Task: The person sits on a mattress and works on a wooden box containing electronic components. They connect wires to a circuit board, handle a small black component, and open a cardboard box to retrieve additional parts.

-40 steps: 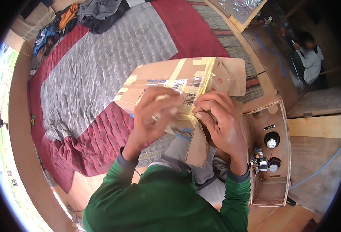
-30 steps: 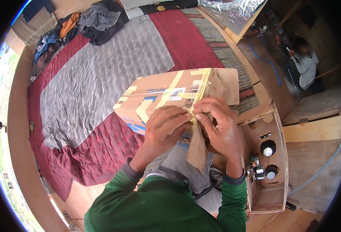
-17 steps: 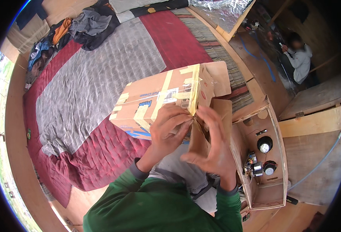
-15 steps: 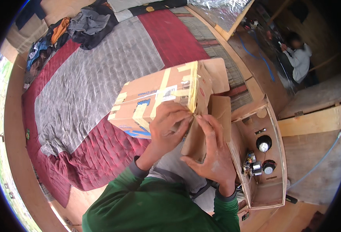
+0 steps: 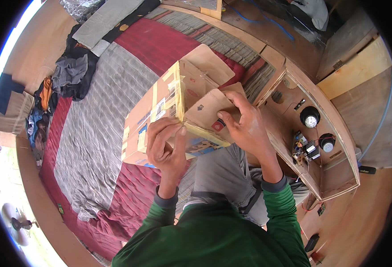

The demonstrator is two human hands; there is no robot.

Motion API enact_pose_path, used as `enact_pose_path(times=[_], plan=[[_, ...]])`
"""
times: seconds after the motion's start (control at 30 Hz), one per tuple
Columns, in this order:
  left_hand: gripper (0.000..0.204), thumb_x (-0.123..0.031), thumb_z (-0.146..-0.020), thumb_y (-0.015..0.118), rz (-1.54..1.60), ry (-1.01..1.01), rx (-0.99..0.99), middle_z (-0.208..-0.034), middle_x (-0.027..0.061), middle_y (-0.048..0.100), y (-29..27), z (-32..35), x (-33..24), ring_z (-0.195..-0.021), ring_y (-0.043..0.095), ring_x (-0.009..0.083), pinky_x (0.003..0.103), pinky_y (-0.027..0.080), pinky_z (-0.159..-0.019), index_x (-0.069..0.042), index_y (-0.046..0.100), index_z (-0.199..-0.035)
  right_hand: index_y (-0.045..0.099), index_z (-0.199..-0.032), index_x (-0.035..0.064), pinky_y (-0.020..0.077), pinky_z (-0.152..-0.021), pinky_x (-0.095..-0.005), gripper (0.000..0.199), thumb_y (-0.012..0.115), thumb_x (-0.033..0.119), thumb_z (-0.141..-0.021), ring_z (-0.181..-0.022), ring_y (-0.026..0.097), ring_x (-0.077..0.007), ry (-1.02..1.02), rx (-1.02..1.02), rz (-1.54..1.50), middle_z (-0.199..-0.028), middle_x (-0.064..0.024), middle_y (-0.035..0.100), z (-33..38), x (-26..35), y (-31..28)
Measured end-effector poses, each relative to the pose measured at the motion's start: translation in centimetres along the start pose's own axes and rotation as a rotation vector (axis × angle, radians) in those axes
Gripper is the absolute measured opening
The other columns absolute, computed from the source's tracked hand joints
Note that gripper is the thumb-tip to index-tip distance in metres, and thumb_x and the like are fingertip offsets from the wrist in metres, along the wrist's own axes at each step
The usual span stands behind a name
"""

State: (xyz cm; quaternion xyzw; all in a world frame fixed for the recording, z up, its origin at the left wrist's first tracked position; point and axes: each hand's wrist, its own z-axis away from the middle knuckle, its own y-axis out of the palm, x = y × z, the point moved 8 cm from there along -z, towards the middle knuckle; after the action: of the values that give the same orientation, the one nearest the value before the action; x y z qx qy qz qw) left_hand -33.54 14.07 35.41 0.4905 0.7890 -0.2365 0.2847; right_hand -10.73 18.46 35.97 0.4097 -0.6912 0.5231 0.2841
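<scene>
A brown cardboard box (image 5: 136, 116) with strips of yellowish tape stands tilted before me, its flapped end turned to the right. My left hand (image 5: 166, 144) is closed at the near corner, its fingertips pinching the taped edge (image 5: 181, 116). My right hand (image 5: 249, 127) grips a cardboard flap (image 5: 207, 107), with the thumb on its face and the fingers behind it. Another flap (image 5: 211, 64) sticks out at the far side of that end. More yellow tape (image 5: 207, 131) runs along the lower edge of the held flap.
On my right lies an open wooden cabinet (image 5: 294, 120) with two round speakers (image 5: 310, 118) and a circuit board (image 5: 305, 149). A red and grey quilt (image 5: 102, 120) spreads to the left, with a heap of clothes (image 5: 69, 73) beyond. Another person (image 5: 311, 11) sits at the far right.
My right hand has left the taped corner and now holds a flap, bent over toward the box end. The view has swung right, and the box appears turned.
</scene>
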Motion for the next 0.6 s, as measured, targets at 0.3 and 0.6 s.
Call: enact_pose_path(times=[0.3, 0.6], plan=[[0.015, 0.003, -0.08, 0.085, 0.085, -0.181, -0.006, -0.123, 0.0101, 0.068, 0.3, 1.3, 0.8, -0.118, 0.065, 0.027, 0.043, 0.05, -0.106, -0.001, 0.08, -0.094, 0.067, -0.115, 0.0028, 0.0564, -0.081, -0.045, 0.04, 0.084, -0.004, -0.079, -0.094, 0.066, -0.0361, -0.54, -0.279, 0.179, -0.111, -0.0145, 0.064, 4.8, 5.8, 1.8], [0.012, -0.001, -0.083, 0.083, 0.079, -0.194, 0.148, -0.125, 0.0117, 0.069, 0.9, 1.0, -0.4, -0.123, 0.063, 0.0283, 0.045, 0.049, -0.109, -0.002, 0.083, -0.095, 0.072, -0.114, -0.0012, 0.0573, -0.077, -0.0422, 0.039, 0.082, -0.009, -0.077, -0.093, 0.069, -0.0339, -0.401, -0.28, 0.093, -0.107, -0.0137, 0.067, 5.3, 5.6, 4.1]])
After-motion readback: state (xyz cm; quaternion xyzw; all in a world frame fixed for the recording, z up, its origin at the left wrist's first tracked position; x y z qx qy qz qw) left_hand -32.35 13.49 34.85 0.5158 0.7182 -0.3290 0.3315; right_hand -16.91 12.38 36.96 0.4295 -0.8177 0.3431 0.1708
